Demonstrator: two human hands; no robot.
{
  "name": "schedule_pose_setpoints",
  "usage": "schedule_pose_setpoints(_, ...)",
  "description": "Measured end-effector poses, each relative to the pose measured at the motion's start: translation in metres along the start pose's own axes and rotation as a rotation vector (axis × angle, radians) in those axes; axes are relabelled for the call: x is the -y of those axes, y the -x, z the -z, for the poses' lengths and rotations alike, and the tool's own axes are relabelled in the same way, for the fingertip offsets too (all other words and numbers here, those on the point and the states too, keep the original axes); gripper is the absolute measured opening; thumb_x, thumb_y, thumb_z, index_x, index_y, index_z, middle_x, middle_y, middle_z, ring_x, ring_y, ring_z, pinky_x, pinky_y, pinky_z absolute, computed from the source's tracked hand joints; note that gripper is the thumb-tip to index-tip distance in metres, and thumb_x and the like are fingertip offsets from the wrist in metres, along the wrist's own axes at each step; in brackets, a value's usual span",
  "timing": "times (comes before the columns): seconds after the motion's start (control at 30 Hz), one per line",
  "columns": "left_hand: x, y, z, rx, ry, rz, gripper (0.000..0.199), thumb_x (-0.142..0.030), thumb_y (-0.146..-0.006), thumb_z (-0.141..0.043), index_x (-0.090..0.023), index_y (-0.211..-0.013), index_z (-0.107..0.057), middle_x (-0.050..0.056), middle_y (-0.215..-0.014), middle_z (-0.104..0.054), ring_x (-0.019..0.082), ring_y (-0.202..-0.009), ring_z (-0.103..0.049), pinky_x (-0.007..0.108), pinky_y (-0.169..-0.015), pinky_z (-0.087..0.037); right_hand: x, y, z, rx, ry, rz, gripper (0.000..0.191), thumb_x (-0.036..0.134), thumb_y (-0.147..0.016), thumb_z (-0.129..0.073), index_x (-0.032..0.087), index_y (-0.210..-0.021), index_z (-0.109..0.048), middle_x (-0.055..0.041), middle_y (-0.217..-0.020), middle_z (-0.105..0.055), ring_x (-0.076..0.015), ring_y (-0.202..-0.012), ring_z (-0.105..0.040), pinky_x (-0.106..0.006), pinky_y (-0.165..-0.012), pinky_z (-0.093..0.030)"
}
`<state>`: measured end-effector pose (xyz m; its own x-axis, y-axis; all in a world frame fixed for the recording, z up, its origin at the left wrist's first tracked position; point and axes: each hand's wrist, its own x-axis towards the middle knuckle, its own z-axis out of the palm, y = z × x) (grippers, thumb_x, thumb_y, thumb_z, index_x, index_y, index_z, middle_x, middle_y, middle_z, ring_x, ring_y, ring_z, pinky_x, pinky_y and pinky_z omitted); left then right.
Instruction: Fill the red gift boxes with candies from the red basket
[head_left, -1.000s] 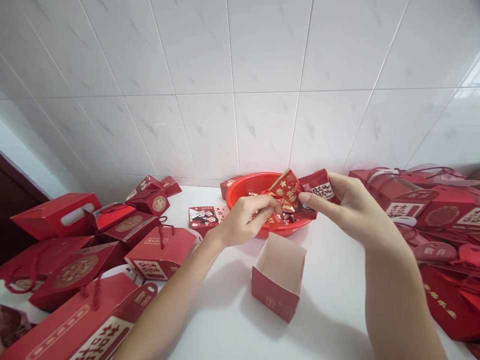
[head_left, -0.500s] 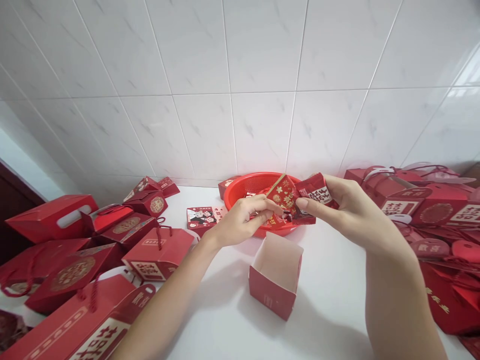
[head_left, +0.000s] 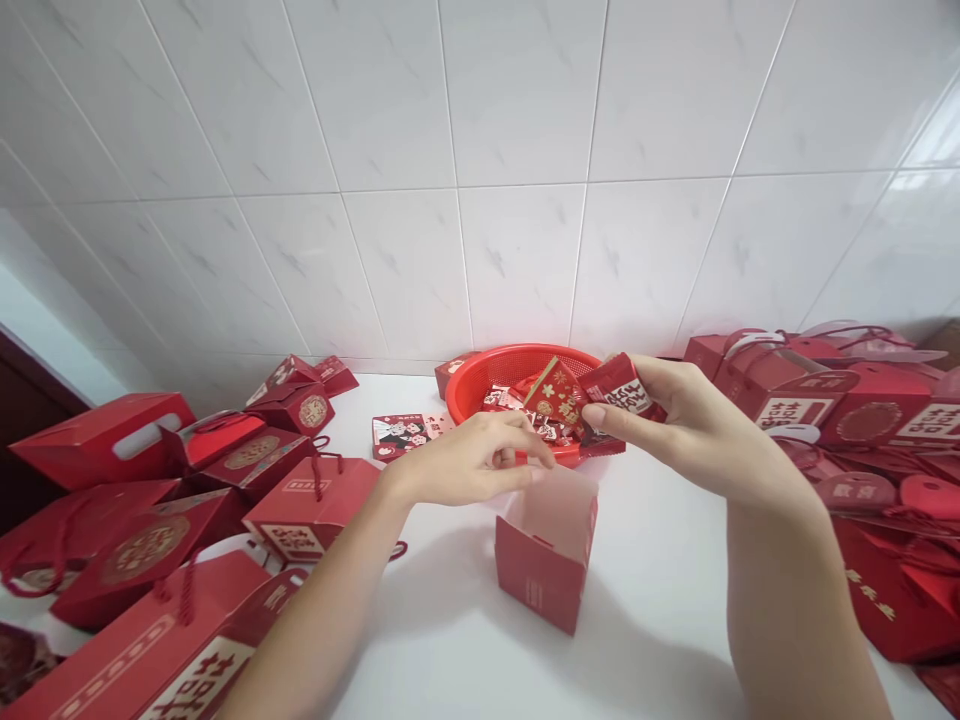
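Observation:
My right hand (head_left: 667, 415) is closed on red candy packets (head_left: 611, 390), its thumb across the front, above the right rim of the red basket (head_left: 461, 385). Another packet (head_left: 555, 395), red with gold flowers, leans beside them over the basket's contents; whether my fingers hold it too, I cannot tell. My left hand (head_left: 480, 455) is over the back edge of an upright red box (head_left: 540, 580) with an open top and pale inside. Its fingers are bent with a gap between them and the thumb, and nothing shows in them. The thumb tip is at the box's rim.
Red gift boxes (head_left: 322, 505) with cord handles crowd the left side of the white table (head_left: 645, 620). More red boxes (head_left: 795, 395) are heaped on the right. A flat box with cartoon figures (head_left: 409, 432) lies left of the basket. A tiled wall (head_left: 525, 260) stands behind.
My left hand has moved from the candy in the basket down toward me, over the open box. My right hand keeps its hold on the packets, almost in place.

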<state>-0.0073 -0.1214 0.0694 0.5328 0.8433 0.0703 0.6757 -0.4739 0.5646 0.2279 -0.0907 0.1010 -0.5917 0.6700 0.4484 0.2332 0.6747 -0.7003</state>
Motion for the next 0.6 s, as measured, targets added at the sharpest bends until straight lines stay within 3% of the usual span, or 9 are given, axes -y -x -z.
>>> schedule_pose_setpoints(0.1,-0.003,0.002,0.0,0.098,-0.094,0.119,0.025,-0.038,-0.09,-0.058,-0.022,-0.101,-0.073,0.003,-0.091,-0.068,0.015,-0.077,-0.063,0.025,-0.065,-0.044,0.0,0.0,-0.001,0.01,0.007,-0.013,0.023,0.039,-0.09,-0.064,0.017,-0.083,-0.065,-0.0021,-0.075,-0.064,-0.0152,-0.065,-0.057,-0.026,-0.053,-0.044)
schedule_pose_setpoints(0.27,0.002,-0.002,-0.003,0.166,-0.072,0.195,0.039,-0.019,-0.082,-0.052,-0.024,-0.118,-0.065,-0.005,-0.061,-0.057,0.014,-0.057,-0.056,0.024,-0.055,-0.037,0.001,-0.002,-0.005,0.03,0.03,-0.041,0.023,0.04,-0.089,-0.063,0.018,-0.083,-0.065,-0.0018,-0.075,-0.064,-0.0153,-0.064,-0.057,-0.026,-0.053,-0.042)
schedule_pose_setpoints(0.43,0.013,-0.009,-0.003,-0.002,-0.03,0.197,0.025,-0.025,-0.086,-0.05,-0.02,-0.104,-0.067,-0.001,-0.071,-0.061,0.014,-0.062,-0.055,0.024,-0.057,-0.038,-0.003,-0.006,-0.007,0.056,0.05,-0.047,0.022,0.039,-0.089,-0.061,0.019,-0.081,-0.062,-0.0014,-0.073,-0.062,-0.0154,-0.065,-0.056,-0.027,-0.054,-0.041)
schedule_pose_setpoints(0.6,0.023,-0.011,-0.003,0.051,-0.034,0.176,0.017,-0.025,-0.087,-0.052,-0.018,-0.092,-0.066,-0.002,-0.071,-0.058,0.013,-0.062,-0.05,0.024,-0.057,-0.036,-0.01,-0.007,-0.007,0.155,0.087,-0.052,0.022,0.036,-0.091,-0.057,0.02,-0.076,-0.054,0.0016,-0.07,-0.056,-0.0122,-0.061,-0.049,-0.026,-0.053,-0.037)
